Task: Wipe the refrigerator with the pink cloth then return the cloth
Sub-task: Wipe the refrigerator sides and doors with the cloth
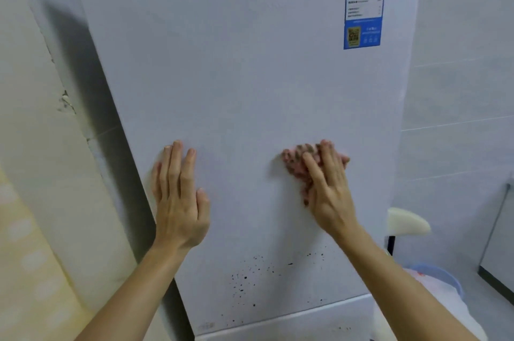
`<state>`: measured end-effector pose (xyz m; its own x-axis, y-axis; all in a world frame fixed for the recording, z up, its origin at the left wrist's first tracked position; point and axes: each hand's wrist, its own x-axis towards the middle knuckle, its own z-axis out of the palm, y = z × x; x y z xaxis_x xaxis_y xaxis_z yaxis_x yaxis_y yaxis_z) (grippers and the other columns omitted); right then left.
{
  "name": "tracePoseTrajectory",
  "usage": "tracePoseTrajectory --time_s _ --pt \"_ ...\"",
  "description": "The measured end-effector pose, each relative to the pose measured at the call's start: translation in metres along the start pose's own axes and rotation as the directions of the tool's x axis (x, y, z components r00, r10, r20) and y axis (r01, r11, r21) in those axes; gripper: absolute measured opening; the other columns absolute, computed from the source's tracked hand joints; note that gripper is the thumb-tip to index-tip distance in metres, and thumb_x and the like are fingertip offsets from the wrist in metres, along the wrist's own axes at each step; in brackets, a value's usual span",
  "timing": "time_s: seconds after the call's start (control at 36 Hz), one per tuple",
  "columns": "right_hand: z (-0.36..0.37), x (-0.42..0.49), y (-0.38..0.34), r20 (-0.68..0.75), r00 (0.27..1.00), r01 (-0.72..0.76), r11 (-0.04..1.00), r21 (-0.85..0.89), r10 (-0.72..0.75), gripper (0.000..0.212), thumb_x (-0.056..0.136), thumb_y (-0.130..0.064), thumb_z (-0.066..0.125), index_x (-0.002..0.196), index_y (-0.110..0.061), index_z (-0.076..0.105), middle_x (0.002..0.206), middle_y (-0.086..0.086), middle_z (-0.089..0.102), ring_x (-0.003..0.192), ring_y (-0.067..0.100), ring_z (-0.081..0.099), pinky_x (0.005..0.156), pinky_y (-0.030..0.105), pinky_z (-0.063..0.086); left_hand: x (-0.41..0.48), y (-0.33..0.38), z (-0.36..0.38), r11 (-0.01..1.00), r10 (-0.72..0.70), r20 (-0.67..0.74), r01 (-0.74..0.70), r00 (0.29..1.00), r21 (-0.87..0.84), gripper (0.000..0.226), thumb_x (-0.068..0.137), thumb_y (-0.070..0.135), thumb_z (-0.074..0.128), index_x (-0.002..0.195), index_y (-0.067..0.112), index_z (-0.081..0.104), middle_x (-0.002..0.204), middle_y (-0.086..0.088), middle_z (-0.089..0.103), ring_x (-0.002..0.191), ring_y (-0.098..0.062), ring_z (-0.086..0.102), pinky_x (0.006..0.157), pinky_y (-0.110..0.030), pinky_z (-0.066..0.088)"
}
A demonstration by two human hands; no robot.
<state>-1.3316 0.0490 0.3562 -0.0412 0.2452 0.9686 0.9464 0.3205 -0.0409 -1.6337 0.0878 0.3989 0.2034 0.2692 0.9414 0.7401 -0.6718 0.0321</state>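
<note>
The white refrigerator door (244,76) fills the middle of the view. My right hand (328,190) presses the bunched pink cloth (297,162) flat against the door, fingers stretched over it; the cloth shows dark smudges and pokes out past my fingertips and thumb side. My left hand (180,196) lies flat on the door near its left edge, fingers straight and holding nothing. Dark specks (250,279) dot the door's lower part, below both hands.
A blue energy label (364,1) sticks to the door's upper right. A cream wall (33,173) with cracked paint stands to the left. To the right are a white tiled wall (459,118), a cream rounded object (406,222) and a light blue basin (442,276).
</note>
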Motion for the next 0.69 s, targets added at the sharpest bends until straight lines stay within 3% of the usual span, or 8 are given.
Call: tracePoseTrajectory --time_s 0.11,0.19,0.31,0.39,0.5,0.61,0.69 --pt "-0.023 0.005 0.037 -0.093 0.914 -0.391 0.918 0.060 0.396 0.071 0.095 -0.012 0.039 0.164 -0.018 0.023 0.175 0.009 0.000 0.163 0.028 -0.004 0.130 0.057 0.000 0.001 0.004 0.006 0.999 -0.034 -0.004 0.034 0.999 0.037 0.071 0.093 0.014 0.039 0.161 0.001 0.026 0.173 -0.018 0.014 0.162 -0.033 0.006 0.131 -0.052 0.002" --pt "-0.015 0.027 0.025 -0.153 0.861 -0.476 0.875 0.095 0.485 0.072 0.096 -0.017 0.037 0.166 -0.016 0.021 0.175 0.017 0.003 0.162 0.036 -0.004 0.129 0.059 -0.006 0.003 0.004 0.008 0.996 -0.051 -0.017 0.052 0.999 0.066 0.071 0.093 0.013 0.040 0.161 0.001 0.026 0.172 -0.018 0.015 0.162 -0.032 0.007 0.131 -0.050 0.001" --pt "0.003 0.056 0.005 -0.258 0.814 -0.507 0.853 0.124 0.521 0.061 0.109 -0.026 0.035 0.167 -0.019 0.018 0.174 0.020 0.008 0.161 0.040 0.000 0.128 0.061 -0.004 0.003 0.002 0.004 0.994 -0.048 -0.030 0.051 0.998 0.097 0.070 0.093 0.012 0.040 0.160 0.000 0.028 0.171 -0.018 0.018 0.161 -0.033 0.010 0.131 -0.047 0.001" --pt "0.020 0.058 -0.023 -0.234 0.894 -0.378 0.924 0.063 0.382 0.057 0.111 -0.025 0.035 0.165 -0.011 0.024 0.172 0.024 0.014 0.161 0.040 0.005 0.130 0.056 0.001 0.003 -0.004 0.000 0.990 -0.062 -0.045 0.067 0.997 0.121 0.071 0.092 0.011 0.041 0.160 0.000 0.028 0.172 -0.018 0.018 0.161 -0.033 0.010 0.131 -0.049 0.001" --pt "0.050 0.037 -0.075 -0.115 0.990 -0.075 0.997 0.020 0.077 0.056 0.109 -0.031 0.042 0.161 -0.010 0.036 0.168 0.024 0.024 0.161 0.037 0.015 0.130 0.053 0.014 0.005 -0.011 -0.002 0.991 -0.069 -0.044 0.073 0.997 0.109 0.073 0.090 0.011 0.040 0.160 -0.001 0.027 0.171 -0.018 0.020 0.161 -0.032 0.011 0.130 -0.057 0.009" --pt "0.071 -0.003 -0.110 0.051 0.974 0.218 0.975 0.034 -0.219 0.058 0.099 -0.011 0.049 0.157 -0.011 0.045 0.167 0.018 0.030 0.159 0.033 0.026 0.131 0.046 0.020 0.004 -0.010 0.000 0.996 -0.043 -0.057 0.048 0.997 0.076 0.073 0.087 0.010 0.042 0.158 -0.004 0.030 0.170 -0.021 0.023 0.161 -0.035 0.013 0.129 -0.059 0.011" --pt "0.071 -0.018 -0.108 0.158 0.920 0.362 0.932 0.011 -0.359 0.059 0.101 -0.001 0.032 0.157 -0.011 0.045 0.168 0.016 0.030 0.159 0.030 0.024 0.131 0.044 0.019 0.004 -0.006 0.003 0.995 -0.057 -0.070 0.063 0.996 0.080 0.071 0.091 0.014 0.040 0.158 -0.004 0.031 0.170 -0.020 0.022 0.161 -0.034 0.012 0.129 -0.057 0.008"
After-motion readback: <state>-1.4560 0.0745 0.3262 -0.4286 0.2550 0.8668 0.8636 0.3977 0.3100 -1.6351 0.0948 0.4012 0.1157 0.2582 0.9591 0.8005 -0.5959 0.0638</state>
